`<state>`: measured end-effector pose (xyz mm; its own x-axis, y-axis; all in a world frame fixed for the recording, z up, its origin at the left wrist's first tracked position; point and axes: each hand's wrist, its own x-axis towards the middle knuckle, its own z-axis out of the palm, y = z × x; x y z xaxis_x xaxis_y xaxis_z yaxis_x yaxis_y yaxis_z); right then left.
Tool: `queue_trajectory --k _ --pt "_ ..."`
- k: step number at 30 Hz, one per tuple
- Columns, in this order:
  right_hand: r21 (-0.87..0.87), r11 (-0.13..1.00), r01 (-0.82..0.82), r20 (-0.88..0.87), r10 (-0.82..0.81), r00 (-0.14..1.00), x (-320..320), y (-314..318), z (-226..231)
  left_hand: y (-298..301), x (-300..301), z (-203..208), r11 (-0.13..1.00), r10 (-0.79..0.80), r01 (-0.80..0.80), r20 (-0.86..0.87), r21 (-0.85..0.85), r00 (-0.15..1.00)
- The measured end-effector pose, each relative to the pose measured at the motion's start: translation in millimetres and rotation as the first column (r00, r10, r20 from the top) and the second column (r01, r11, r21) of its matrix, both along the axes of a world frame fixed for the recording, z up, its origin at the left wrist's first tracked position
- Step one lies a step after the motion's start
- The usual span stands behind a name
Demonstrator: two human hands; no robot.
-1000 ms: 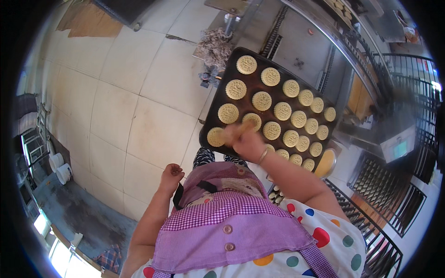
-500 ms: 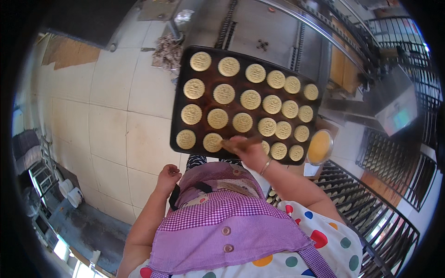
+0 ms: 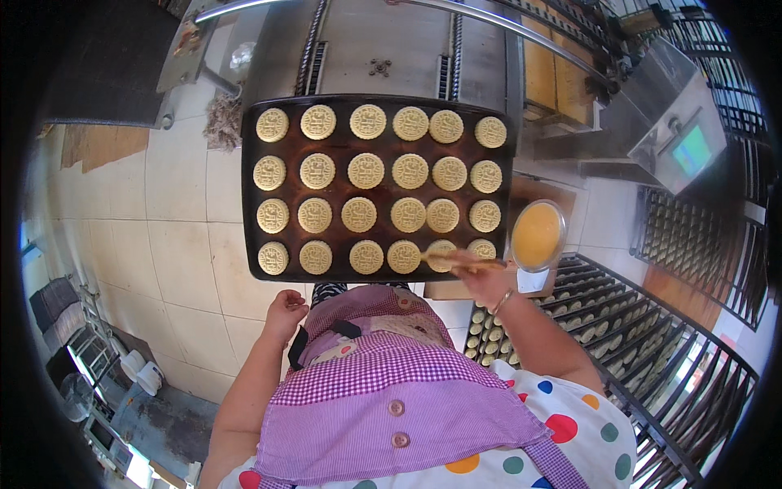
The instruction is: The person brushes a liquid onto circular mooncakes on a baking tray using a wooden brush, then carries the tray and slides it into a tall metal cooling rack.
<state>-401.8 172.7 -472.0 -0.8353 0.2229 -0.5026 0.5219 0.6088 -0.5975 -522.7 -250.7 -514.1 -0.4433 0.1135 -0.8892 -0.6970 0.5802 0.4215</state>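
Note:
A dark baking tray (image 3: 340,196) lies in front of me, carrying rows of round, pale, stamped pastries (image 3: 365,169) that look like mooncakes. Over the near row, toward its right end, my right hand (image 3: 483,281) is closed around a pastry brush (image 3: 489,264). The bristle end points left, between two of the pastries; whether it touches either I cannot tell. Part of one pastry is hidden behind the brush and fingers. My left hand (image 3: 285,314) hangs beside my apron, left of the tray's near edge, its fingers curled in with nothing visible in them.
Right of the tray stands a clear bowl (image 3: 534,268) of yellow-orange liquid (image 3: 538,232). A dark rack (image 3: 619,334) with more pastries is at the lower right. Beyond the tray lies a metal machine bed (image 3: 379,41); a screen unit (image 3: 691,151) stands at the far right.
My right hand has moved the brush rightward along the near row, away from the second pastry from the left. The tray sits straighter and farther left in view. My left hand stays curled.

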Motion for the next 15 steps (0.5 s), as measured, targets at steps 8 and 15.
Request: queue_trajectory --k 8,15 --pt "0.094 0.940 0.327 -0.582 -0.214 0.784 -84.9 153.1 -58.5 12.6 3.6 3.3 1.000 0.008 -0.008 -0.013 -0.003 1.000" --pt "0.189 0.899 0.395 -0.399 -0.297 0.867 -125.8 158.8 -31.1 11.3 9.6 14.8 0.998 -0.057 0.057 -0.002 -0.009 0.998"
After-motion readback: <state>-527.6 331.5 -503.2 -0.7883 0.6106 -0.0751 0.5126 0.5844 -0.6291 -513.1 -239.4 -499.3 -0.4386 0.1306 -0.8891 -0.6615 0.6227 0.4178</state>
